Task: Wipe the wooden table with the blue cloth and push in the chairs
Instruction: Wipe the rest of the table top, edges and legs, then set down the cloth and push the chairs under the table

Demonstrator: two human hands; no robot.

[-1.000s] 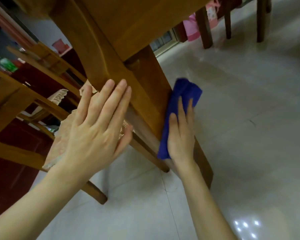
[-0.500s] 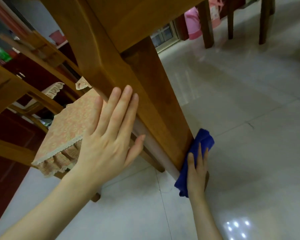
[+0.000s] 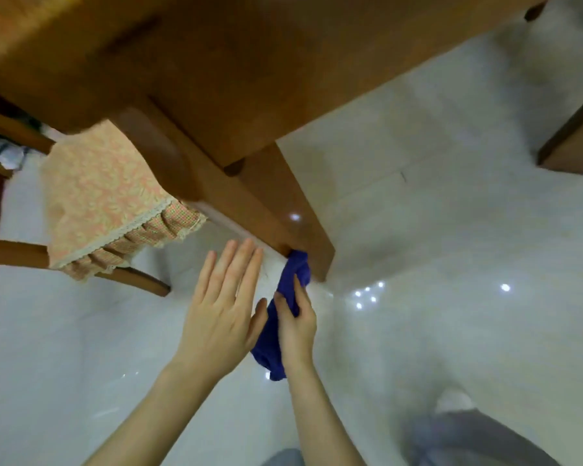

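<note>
peach floral cushion (image 3: pixel 105 196) with a frilled edge covers the chair (image 3: pixel 135 280) at the far left, its seat tucked partly under the wooden table (image 3: pixel 233 79) that fills the top of the view. right of the cushion the near table leg (image 3: pixel 283 210) slants down to the pale glossy floor (image 3: pixel 418 264). below the foot of that leg the left grip (image 3: pixel 219 317) is released, fingers straight and close together, palm down above the floor and holding nothing; its thumb lies just beside the cloth (image 3: pixel 268 344), and i cannot tell if they touch. the right grip (image 3: pixel 298 331) is clenched round the blue cloth, which is bunched: its upper end touches the foot of the leg and its lower end hangs below the wrist. far right, a second leg (image 3: pixel 576 139) stands on the floor, well apart from both grips.
</note>
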